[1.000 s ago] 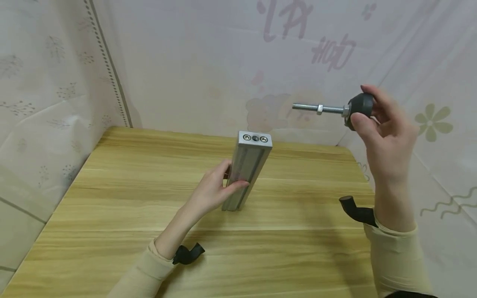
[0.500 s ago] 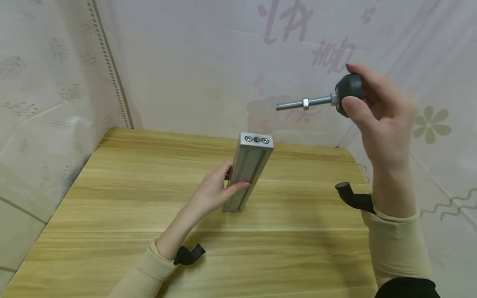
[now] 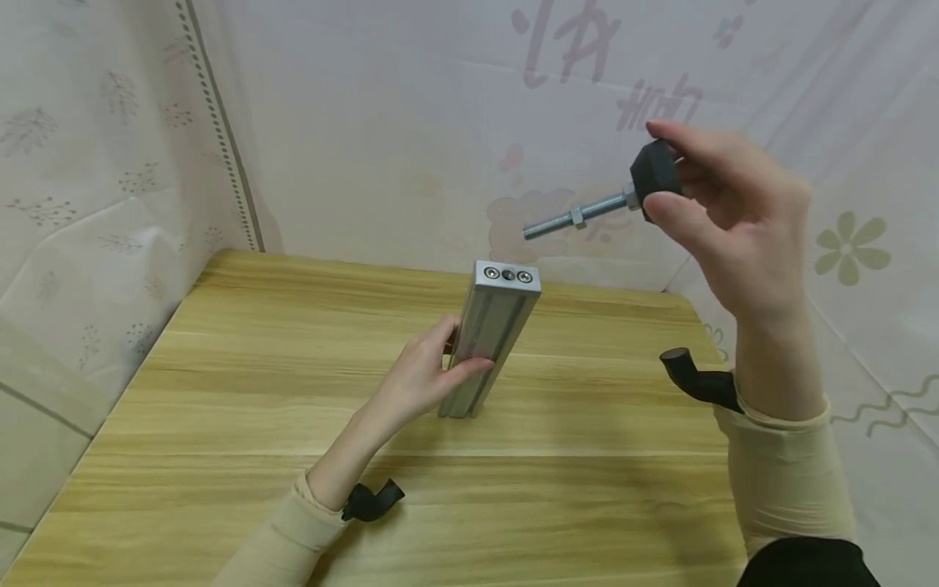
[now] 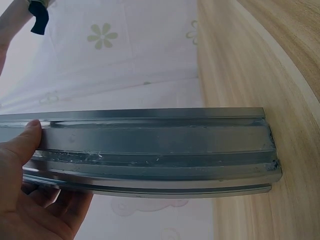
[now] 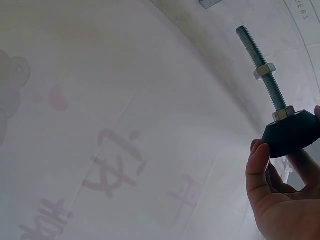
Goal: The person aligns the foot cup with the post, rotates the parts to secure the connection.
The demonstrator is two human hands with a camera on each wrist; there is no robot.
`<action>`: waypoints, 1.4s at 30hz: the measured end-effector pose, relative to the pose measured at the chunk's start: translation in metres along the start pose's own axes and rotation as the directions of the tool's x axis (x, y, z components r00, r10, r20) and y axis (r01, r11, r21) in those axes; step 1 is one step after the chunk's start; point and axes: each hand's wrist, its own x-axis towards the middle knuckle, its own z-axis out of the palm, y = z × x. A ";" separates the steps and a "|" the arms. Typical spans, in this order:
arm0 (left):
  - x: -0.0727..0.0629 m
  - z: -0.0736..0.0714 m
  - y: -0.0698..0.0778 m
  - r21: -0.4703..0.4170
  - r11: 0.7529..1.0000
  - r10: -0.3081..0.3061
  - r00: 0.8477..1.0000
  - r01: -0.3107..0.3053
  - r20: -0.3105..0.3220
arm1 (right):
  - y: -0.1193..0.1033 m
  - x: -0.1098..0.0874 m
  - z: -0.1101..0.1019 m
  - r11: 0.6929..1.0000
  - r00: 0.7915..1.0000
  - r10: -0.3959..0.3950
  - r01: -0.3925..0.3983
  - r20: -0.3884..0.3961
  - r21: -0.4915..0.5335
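An aluminium profile (image 3: 490,326) stands upright on the wooden table, its top end showing two screw heads with a hole between them. My left hand (image 3: 421,367) grips it around the middle, thumb across the near face; the left wrist view shows the profile's grooved side (image 4: 160,140) and its foot at the tabletop. Up to the right, my right hand (image 3: 741,212) pinches the black base of a levelling foot (image 3: 656,175) between thumb and fingers. Its threaded rod (image 5: 272,90) carries a nut (image 5: 264,71) partway along and points down-left, the tip above the profile's top end.
The wooden table (image 3: 242,367) ends at a patterned fabric wall (image 3: 367,147) at the back, with more fabric on both sides. Black curved mounts (image 3: 700,381) stick out from both wrists.
My right hand has moved left with the levelling foot, and the rod has tilted from level to slanting downward, its tip nearer the profile. My left hand and the profile stay almost still.
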 end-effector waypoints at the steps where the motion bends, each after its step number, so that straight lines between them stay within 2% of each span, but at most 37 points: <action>1: 0.000 0.000 0.000 0.001 1.000 0.003 1.000 -0.003 -0.001 | 0.000 0.000 0.001 1.000 1.000 0.000 0.000 0.015 -0.010; 11: 0.000 -0.001 -0.003 0.001 1.000 0.002 1.000 -0.002 -0.001 | -0.006 0.006 0.008 0.987 0.990 -0.001 0.023 0.138 -0.159; 19: 0.000 -0.001 -0.004 -0.002 1.000 0.006 1.000 -0.006 0.000 | -0.010 0.014 0.013 0.973 0.973 -0.004 0.057 0.231 -0.225; 26: 0.001 -0.001 -0.005 -0.010 1.000 0.016 1.000 -0.016 -0.003 | -0.011 0.019 0.015 0.934 0.953 -0.003 0.111 0.303 -0.340; 33: 0.002 -0.001 -0.004 -0.018 1.000 0.008 1.000 -0.008 0.005 | -0.015 0.032 0.017 0.838 0.896 -0.024 0.261 0.444 -0.480; 36: 0.002 -0.001 -0.004 -0.020 1.000 0.013 1.000 -0.012 0.005 | -0.016 0.034 0.018 0.832 0.878 -0.010 0.272 0.478 -0.483; 42: 0.002 0.000 -0.004 -0.021 1.000 0.023 1.000 -0.023 0.004 | -0.013 0.037 0.021 0.788 0.823 0.030 0.330 0.567 -0.520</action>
